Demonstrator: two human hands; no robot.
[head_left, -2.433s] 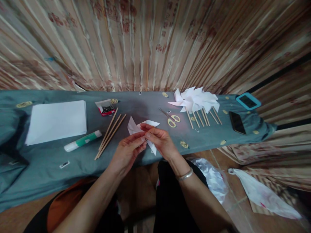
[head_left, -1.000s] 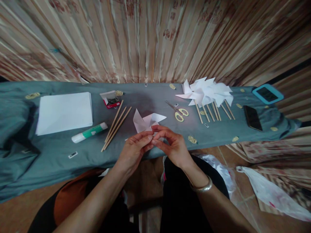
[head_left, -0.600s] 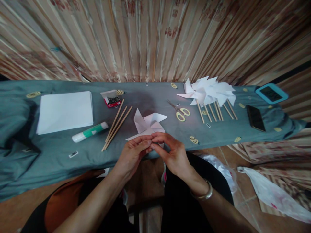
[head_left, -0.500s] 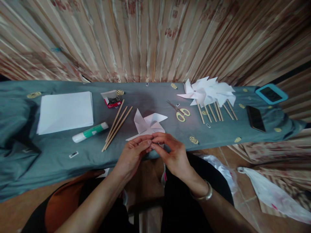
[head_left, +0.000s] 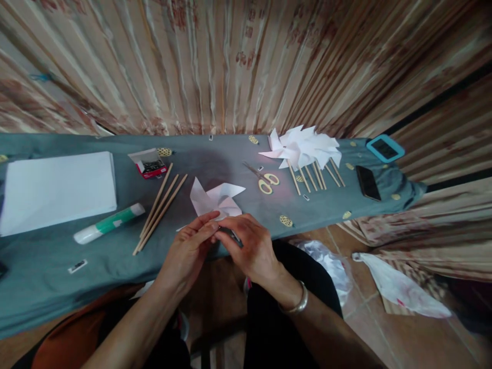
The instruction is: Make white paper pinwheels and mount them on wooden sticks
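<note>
Head view looks down on a white paper pinwheel (head_left: 216,200) on the grey-green cloth (head_left: 230,161), at its near side and just ahead of the person's 2 hands. Plain and unmarked where it shows, the paper carries crisp creases and soft grey shading; its corners curl in toward the middle, and 3 sharp points show: 1 upright at the far left, 1 reaching right, 1 thin tip by the left hand (head_left: 188,251). Fingers overlap its near part. Thumb and forefinger of the left hand are pinched together, meeting those of the right hand (head_left: 249,246); a dark speck shows between them, but it is too small for me to tell what, if anything, they clamp. On the right wrist sits a silver bangle (head_left: 302,302). Left of the pinwheel lie 3 wooden sticks (head_left: 162,212), a white tube (head_left: 109,224) with a green band, and a red box (head_left: 152,168) standing open. Yellow-handled scissors (head_left: 263,177) rest to its right, and farther right a cluster of pinwheels (head_left: 307,146) overlaps, sticks pointing toward the person.
</note>
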